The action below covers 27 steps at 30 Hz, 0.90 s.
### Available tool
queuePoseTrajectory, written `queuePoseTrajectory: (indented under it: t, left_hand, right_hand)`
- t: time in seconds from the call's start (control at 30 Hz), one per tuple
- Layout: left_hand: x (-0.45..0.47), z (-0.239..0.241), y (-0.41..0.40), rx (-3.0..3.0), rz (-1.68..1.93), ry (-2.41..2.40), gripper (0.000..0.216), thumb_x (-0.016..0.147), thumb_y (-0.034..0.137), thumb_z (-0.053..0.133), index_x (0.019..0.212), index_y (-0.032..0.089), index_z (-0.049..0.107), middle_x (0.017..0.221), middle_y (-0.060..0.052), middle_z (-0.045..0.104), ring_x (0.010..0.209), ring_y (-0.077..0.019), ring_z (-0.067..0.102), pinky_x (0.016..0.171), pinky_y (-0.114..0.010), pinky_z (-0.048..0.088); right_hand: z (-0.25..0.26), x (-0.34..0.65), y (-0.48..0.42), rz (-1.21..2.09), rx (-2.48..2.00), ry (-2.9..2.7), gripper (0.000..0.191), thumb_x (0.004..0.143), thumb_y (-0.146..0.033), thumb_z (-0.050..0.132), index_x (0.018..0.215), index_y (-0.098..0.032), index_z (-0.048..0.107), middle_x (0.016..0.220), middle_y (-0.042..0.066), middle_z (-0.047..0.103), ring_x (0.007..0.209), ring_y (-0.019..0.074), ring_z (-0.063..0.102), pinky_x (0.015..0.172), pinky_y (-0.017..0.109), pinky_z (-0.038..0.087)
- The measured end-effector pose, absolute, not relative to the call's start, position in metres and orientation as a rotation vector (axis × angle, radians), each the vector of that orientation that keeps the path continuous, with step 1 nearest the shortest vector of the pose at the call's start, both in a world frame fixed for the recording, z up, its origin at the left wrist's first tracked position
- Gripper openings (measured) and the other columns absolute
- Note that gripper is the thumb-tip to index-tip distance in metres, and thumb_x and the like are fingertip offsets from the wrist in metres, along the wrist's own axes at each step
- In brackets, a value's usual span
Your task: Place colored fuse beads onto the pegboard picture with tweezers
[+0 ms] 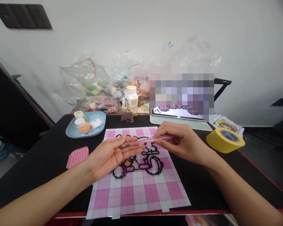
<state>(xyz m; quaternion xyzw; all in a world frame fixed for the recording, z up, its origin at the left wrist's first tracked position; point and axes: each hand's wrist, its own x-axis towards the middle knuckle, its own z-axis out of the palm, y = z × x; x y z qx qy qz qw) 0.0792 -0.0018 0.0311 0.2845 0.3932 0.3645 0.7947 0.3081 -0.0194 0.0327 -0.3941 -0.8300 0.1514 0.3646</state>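
Note:
My left hand (113,153) is held palm up over the pegboard, fingers stretched out flat. A few small dark beads (124,146) lie loose on it. Pink tweezers (163,138) are pinched in my right hand (181,141), their tip at the fingertips of the left hand. Beneath both lies the pegboard (151,191), checked in pink and white. A black bead outline (155,164) with wheel-like rings shows on it, along with a small orange patch (127,163). My left hand hides part of this pattern.
A pink ridged tray (77,157) and a blue plate (69,130) with small jars stand left. Behind are a white bottle (131,102), a bag of dark beads (127,116), plastic bags (91,81) and a tablet (179,110), partly pixelated. Yellow tape (217,139) lies right.

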Motion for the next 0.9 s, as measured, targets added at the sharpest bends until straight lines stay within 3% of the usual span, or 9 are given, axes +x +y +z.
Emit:
queuePoseTrajectory:
  t: [0.4, 0.53, 0.67, 0.9]
  left_hand:
    - [0.077, 0.029, -0.003, 0.591, 0.705, 0.754, 0.038, 0.098, 0.013, 0.036, 0.079, 0.002, 0.067, 0.102, -0.025, 0.072, 0.102, -0.0342, 0.068, 0.094, -0.041, 0.054]
    - [0.076, 0.027, -0.003, 0.665, 0.685, 0.703, 0.029, 0.095, 0.011, 0.042, 0.095, 0.001, 0.068, 0.105, -0.023, 0.072, 0.104, -0.0314, 0.068, 0.102, -0.043, 0.048]
    - [0.077, 0.030, -0.002, 0.695, 0.655, 0.624, 0.028, 0.094, 0.019, 0.048, 0.112, 0.005, 0.065, 0.111, -0.020, 0.071, 0.111, -0.0308, 0.064, 0.107, -0.047, 0.042]
    - [0.079, 0.030, 0.000, 0.721, 0.639, 0.606, 0.031, 0.094, 0.023, 0.050, 0.117, 0.006, 0.063, 0.115, -0.020, 0.069, 0.114, -0.0307, 0.062, 0.107, -0.047, 0.041]
  right_hand:
    - [0.008, 0.291, -0.016, 0.274, -0.903, -2.120, 0.008, 0.087, -0.018, 0.060, 0.094, -0.018, 0.064, 0.085, 0.004, 0.062, 0.071, 0.0107, 0.054, 0.058, 0.022, 0.043]
    - [0.006, 0.291, -0.015, 0.265, -0.904, -2.141, 0.009, 0.087, -0.018, 0.060, 0.095, -0.018, 0.064, 0.086, 0.004, 0.062, 0.072, 0.0113, 0.055, 0.058, 0.023, 0.042]
    - [0.005, 0.290, -0.014, 0.266, -0.895, -2.143, 0.010, 0.087, -0.019, 0.060, 0.095, -0.017, 0.064, 0.086, 0.003, 0.061, 0.073, 0.0110, 0.055, 0.059, 0.023, 0.043]
    - [0.006, 0.290, -0.014, 0.263, -0.894, -2.128, 0.009, 0.088, -0.021, 0.059, 0.095, -0.018, 0.064, 0.085, 0.004, 0.061, 0.071, 0.0108, 0.055, 0.058, 0.023, 0.042]
